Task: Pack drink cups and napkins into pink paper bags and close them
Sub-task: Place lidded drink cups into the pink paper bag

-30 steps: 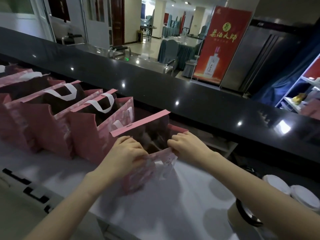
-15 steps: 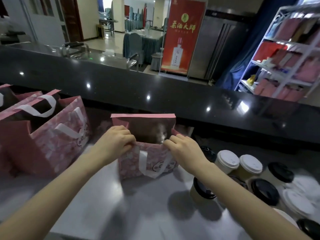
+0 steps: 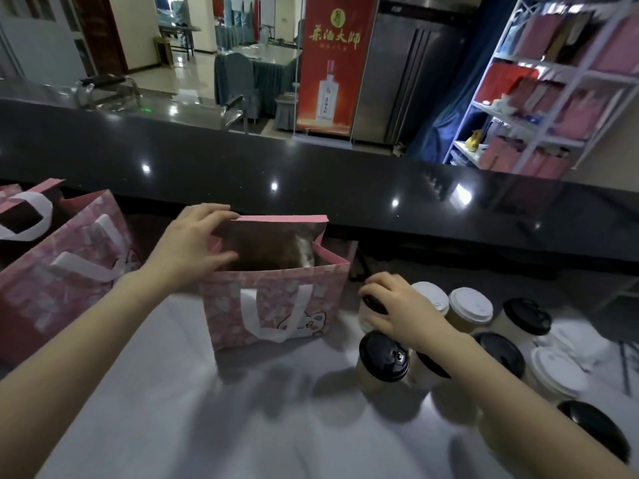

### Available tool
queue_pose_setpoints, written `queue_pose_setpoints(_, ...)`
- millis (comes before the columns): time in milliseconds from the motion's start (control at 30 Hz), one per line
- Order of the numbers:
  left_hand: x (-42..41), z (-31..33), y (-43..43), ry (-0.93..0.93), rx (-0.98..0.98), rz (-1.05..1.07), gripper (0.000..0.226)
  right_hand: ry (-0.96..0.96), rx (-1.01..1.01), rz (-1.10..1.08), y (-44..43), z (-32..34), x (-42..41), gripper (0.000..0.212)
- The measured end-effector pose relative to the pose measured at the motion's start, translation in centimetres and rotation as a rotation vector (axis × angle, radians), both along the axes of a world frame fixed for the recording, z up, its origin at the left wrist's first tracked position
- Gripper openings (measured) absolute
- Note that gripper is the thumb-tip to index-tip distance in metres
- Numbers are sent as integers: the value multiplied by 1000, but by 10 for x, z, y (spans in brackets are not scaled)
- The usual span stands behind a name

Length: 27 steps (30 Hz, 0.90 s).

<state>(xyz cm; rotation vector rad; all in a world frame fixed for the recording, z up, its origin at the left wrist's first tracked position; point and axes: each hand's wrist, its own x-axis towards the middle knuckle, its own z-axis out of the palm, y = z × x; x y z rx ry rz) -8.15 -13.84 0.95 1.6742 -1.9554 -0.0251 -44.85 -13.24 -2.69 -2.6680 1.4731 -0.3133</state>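
Pink bag (image 3: 276,305) upright on white table (image 3: 242,409), mouth open. Left hand (image 3: 193,247) pinches its rear left rim. Right hand (image 3: 397,305) curled round black-lidded cup (image 3: 366,318) just right of bag, among other cups (image 3: 470,307).

Pink bag (image 3: 276,312) with pale mottled print, white handles (image 3: 250,312), white cartoon animal. Beige cups (image 3: 371,378) under black lids (image 3: 383,356) or white lids (image 3: 470,305). Pale grey bench (image 3: 242,409); red banner (image 3: 333,63), gold lettering.

The right hand (image 3: 401,305) hides most of a black-lidded cup (image 3: 366,318). The inside of the open bag (image 3: 276,299) is too dark to read; the left edge crops a second bag (image 3: 69,281).
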Motion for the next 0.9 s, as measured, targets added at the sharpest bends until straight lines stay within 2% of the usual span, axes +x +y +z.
queue_pose_setpoints(67,3,-3,-2,-18,116,-39,76,202,201,-26,5,-11,-11,59)
queue_pose_setpoints(133,3,-6,-2,-44,173,-67,85,316,324,-13,12,-23,-16,73)
queue_pose_setpoints(200,2,-10,3,-94,233,-88,99,389,347,18,19,-34,-17,82)
queue_pose_setpoints(267,1,-15,10,-173,297,-131,113,426,345,32,23,-40,-16,82)
queue_pose_setpoints(367,-3,-19,24,-207,341,-186,121,380,361,47,30,-35,-10,72)
queue_pose_setpoints(467,-8,-20,36,-186,318,-192,124,281,311,78,41,-9,-4,72)
queue_pose_setpoints(567,-13,-23,43,-175,302,-169,126,159,183,115,51,48,-2,82)
queue_pose_setpoints(733,-18,-28,48,-91,298,-162,127,-44,-48,242,61,138,27,77)
queue_pose_setpoints(900,-20,-34,50,-113,264,-155,132,-16,-59,361,45,126,96,76)
